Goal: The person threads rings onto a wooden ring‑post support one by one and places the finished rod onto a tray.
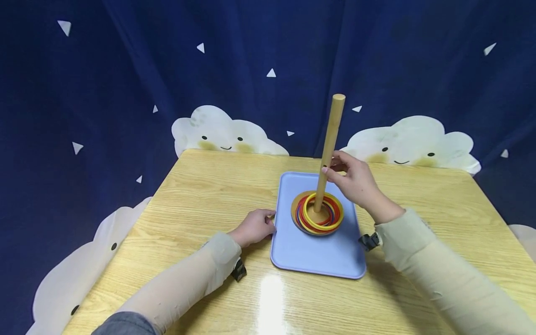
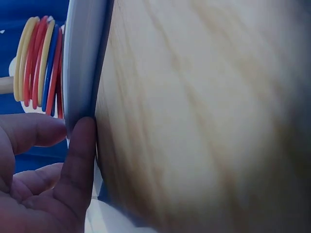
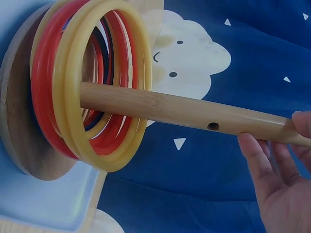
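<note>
A wooden post [image 1: 330,144] rises from a round wooden base [image 1: 295,204], leaning slightly right in the head view. Stacked around its foot are several plastic rings [image 1: 337,210] in yellow, red and blue, a yellow one on top. The base stands on a light blue tray [image 1: 318,256]. My right hand [image 1: 353,179] pinches the post partway up between thumb and fingers, just by a small dark hole [image 3: 213,126]. At the tray's left edge, my left hand [image 1: 254,226] pinches the rim, one fingertip [image 2: 83,127] against its underside.
Beneath the tray is a wood-grain table [image 1: 201,186], with a bright light reflection near its front. A dark blue curtain [image 1: 234,70] with white triangles and smiling clouds [image 1: 228,132] hangs behind the table's far edge.
</note>
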`<state>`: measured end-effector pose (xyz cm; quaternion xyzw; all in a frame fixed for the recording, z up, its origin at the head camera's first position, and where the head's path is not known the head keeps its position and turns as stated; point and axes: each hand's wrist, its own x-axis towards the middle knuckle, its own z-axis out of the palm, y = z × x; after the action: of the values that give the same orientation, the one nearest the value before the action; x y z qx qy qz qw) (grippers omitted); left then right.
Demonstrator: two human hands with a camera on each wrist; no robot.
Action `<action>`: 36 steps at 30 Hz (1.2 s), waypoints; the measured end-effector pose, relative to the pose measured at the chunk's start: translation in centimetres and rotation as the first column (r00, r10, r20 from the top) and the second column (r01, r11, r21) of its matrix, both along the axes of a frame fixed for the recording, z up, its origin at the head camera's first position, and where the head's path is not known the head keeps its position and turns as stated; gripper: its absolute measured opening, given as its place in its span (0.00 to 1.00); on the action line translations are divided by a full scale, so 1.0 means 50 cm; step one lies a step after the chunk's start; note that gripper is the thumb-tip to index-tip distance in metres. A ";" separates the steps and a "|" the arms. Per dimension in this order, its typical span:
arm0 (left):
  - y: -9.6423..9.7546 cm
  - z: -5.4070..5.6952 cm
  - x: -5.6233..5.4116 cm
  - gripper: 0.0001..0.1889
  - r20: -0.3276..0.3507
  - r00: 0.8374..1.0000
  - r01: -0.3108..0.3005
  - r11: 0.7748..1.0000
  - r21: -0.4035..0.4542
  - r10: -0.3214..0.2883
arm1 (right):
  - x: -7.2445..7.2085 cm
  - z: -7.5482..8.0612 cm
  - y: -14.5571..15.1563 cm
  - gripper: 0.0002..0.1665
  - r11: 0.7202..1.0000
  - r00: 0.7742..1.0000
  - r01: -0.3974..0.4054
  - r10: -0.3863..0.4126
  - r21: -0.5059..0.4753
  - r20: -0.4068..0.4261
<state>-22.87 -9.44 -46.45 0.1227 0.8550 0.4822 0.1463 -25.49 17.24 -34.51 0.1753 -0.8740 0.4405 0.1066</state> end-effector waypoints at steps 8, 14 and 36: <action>-0.009 -0.007 0.006 0.32 0.005 1.000 -0.003 1.000 0.003 0.003 | 0.013 -0.017 -0.004 0.20 1.000 1.000 -0.003 0.002 -0.006 -0.006; -0.013 -0.008 0.008 0.31 -0.011 1.000 -0.008 1.000 -0.017 0.008 | 0.017 -0.023 -0.001 0.19 1.000 1.000 -0.001 0.001 -0.018 -0.011; -0.076 0.025 -0.021 0.34 0.202 0.973 0.091 0.988 0.124 -0.115 | 0.023 -0.009 0.044 0.25 0.988 0.994 -0.080 0.069 0.130 0.088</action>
<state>-23.90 -13.22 -45.22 0.1240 0.7984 0.5323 0.2527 -24.32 19.42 -34.97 0.1961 -0.8979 0.3918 0.0415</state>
